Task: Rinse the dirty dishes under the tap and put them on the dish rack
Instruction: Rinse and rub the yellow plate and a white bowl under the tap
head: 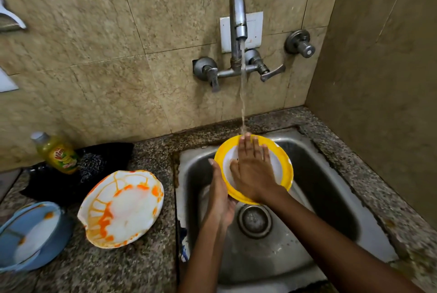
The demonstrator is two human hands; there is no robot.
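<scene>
I hold the yellow-rimmed plate (287,167) tilted over the sink (331,174), its far edge under the stream from the tap (237,20). My left hand (218,195) cups its lower left rim from behind, fingers straight along the edge; my right hand (253,169) lies flat and spread on its white face, rubbing. It looks light, stiff and, being wet, slippery, so I judge the rim the safest hold, thumb on top. On the worktop (142,264) to the left wait an orange-stained plate (123,210) and a blue bowl (28,236), partly cut off. Behind them stands a soap bottle (58,153) by a dark cloth (104,157). No dish rack shows, and my left fingertips behind the plate are hidden.
</scene>
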